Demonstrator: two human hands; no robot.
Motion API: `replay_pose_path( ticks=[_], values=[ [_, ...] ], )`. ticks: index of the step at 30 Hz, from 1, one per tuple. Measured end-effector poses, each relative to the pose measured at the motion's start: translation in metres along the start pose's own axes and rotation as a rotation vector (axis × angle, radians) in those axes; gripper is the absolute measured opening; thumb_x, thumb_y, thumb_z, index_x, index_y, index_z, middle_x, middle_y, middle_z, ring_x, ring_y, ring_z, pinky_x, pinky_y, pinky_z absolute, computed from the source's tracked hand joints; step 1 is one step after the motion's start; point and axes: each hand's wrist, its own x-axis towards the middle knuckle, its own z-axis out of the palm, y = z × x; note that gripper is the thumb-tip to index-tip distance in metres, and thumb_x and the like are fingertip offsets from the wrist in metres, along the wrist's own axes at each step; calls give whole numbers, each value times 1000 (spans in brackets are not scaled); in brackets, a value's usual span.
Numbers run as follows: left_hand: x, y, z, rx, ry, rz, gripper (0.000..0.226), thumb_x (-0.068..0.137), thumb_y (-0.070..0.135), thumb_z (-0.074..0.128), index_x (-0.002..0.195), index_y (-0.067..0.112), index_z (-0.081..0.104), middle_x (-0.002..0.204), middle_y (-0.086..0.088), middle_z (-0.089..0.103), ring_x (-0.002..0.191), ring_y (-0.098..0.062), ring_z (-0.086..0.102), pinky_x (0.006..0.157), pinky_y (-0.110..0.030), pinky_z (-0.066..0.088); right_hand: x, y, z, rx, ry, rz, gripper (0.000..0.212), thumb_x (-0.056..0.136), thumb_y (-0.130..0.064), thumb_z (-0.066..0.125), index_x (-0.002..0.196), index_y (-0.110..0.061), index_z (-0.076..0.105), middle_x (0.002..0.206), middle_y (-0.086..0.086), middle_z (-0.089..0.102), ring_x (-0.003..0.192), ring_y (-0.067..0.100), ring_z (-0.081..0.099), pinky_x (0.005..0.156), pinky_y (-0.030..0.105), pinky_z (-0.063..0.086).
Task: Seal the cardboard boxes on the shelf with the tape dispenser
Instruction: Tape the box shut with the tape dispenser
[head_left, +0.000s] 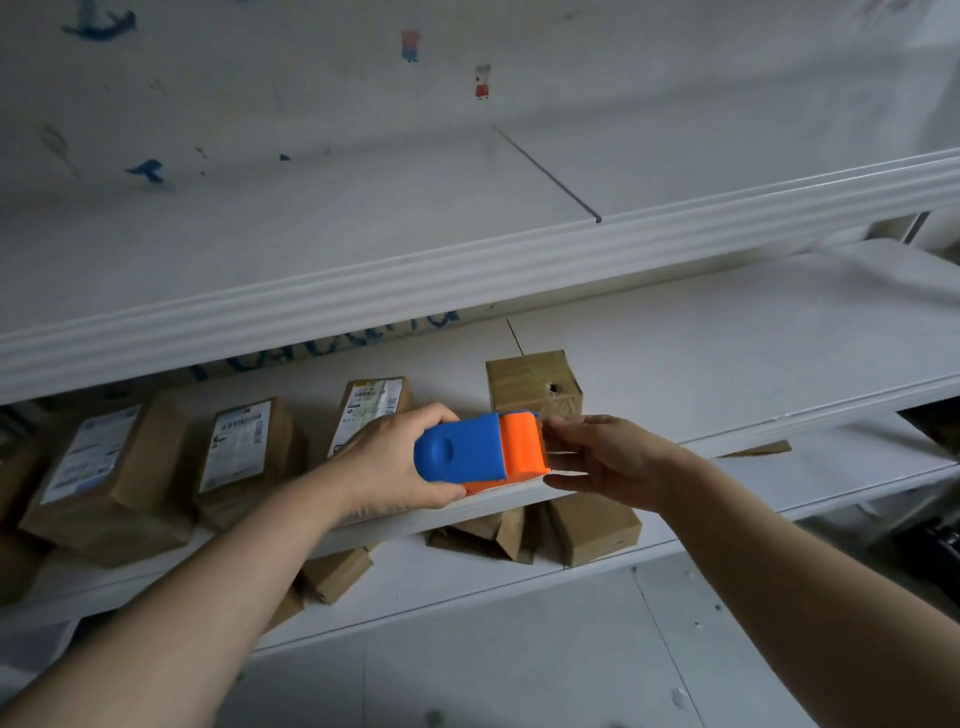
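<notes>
A blue and orange tape dispenser (480, 454) is held over the front edge of the middle shelf (727, 374). My left hand (395, 462) grips its blue body from the left. My right hand (608, 457) pinches at the dispenser's orange front end, where a strip of clear tape seems to come out. Just behind the dispenser stands a small square cardboard box (532, 382) with a hole in its top. Three labelled cardboard boxes (244, 449) lie in a row on the same shelf to the left.
A white upper shelf (467, 260) juts out above. Below, a lower shelf (779, 488) carries several more brown boxes (592, 525). The right half of the middle shelf is bare white board. Grey tiled floor lies underneath.
</notes>
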Motion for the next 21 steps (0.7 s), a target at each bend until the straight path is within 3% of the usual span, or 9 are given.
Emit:
replay_pose_path(
  ticks=[2, 5, 10, 13, 16, 18, 21],
  values=[
    [4, -2, 1, 45, 2, -17, 58, 56, 50, 80, 104, 43, 48, 100, 21, 58, 92, 0, 57, 81, -33, 53, 5, -4, 0, -75, 27, -10, 23, 93, -27, 58, 106, -10, 67, 97, 6, 70, 94, 16, 66, 86, 33, 52],
    [7, 0, 5, 229, 28, -14, 68, 55, 52, 79, 110, 42, 42, 106, 23, 51, 94, -4, 53, 80, -29, 48, 11, -7, 3, -209, 199, -94, 18, 91, -17, 63, 102, -3, 67, 86, 9, 69, 79, 14, 66, 79, 28, 55],
    [14, 2, 8, 254, 82, 38, 54, 71, 41, 71, 114, 45, 38, 101, 20, 53, 89, -7, 56, 76, -31, 49, 14, -11, -3, -238, 260, -216, 9, 90, -12, 63, 88, -5, 70, 66, 3, 64, 62, 11, 59, 70, 26, 54],
    [18, -3, -3, 172, 166, 19, 57, 68, 38, 77, 118, 38, 48, 104, 18, 57, 92, -5, 55, 77, -23, 45, 15, -29, -25, -181, 325, -255, 18, 86, -11, 67, 94, 5, 68, 70, 8, 62, 65, 14, 57, 70, 24, 55],
    [22, -13, -15, 73, 226, -17, 59, 67, 15, 77, 115, 37, 52, 102, 22, 55, 89, 4, 51, 73, -12, 38, 14, -48, -51, -162, 344, -255, 19, 88, -11, 65, 102, 1, 67, 84, 13, 65, 77, 18, 63, 68, 20, 56],
    [28, -19, -18, 24, 238, -47, 63, 66, 8, 71, 113, 43, 48, 101, 22, 57, 88, 0, 56, 73, -17, 40, 18, -54, -59, -149, 319, -270, 18, 90, -11, 63, 103, 1, 67, 86, 12, 65, 78, 17, 63, 67, 19, 55],
    [43, -26, -18, 39, 248, -71, 66, 64, 4, 68, 118, 36, 52, 106, 12, 60, 92, -8, 57, 73, -19, 41, 30, -56, -64, -140, 306, -266, 18, 92, -11, 61, 105, 0, 67, 81, 9, 65, 75, 14, 63, 71, 22, 54]
  ],
)
